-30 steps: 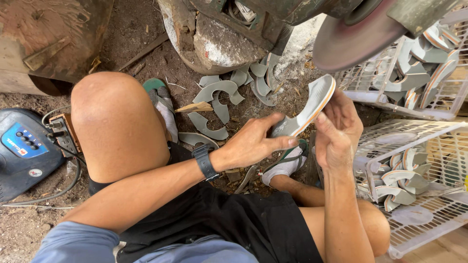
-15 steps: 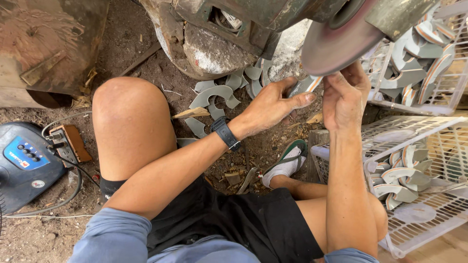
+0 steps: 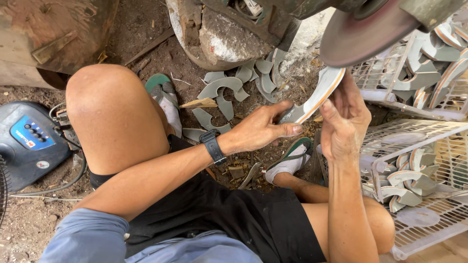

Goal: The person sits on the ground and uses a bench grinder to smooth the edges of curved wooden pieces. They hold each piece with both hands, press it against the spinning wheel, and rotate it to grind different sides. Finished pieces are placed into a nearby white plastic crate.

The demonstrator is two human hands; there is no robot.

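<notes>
Both hands [image 3: 263,129] [image 3: 346,117] in tight grip on curved grey piece [image 3: 317,97], seemingly below grinding disc [image 3: 363,36].

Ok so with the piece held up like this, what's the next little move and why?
Probably ease the curved piece up against the grinding disc. Both the left hand and right hand hold it just below the disc, its edge apparently not yet touching.
</notes>
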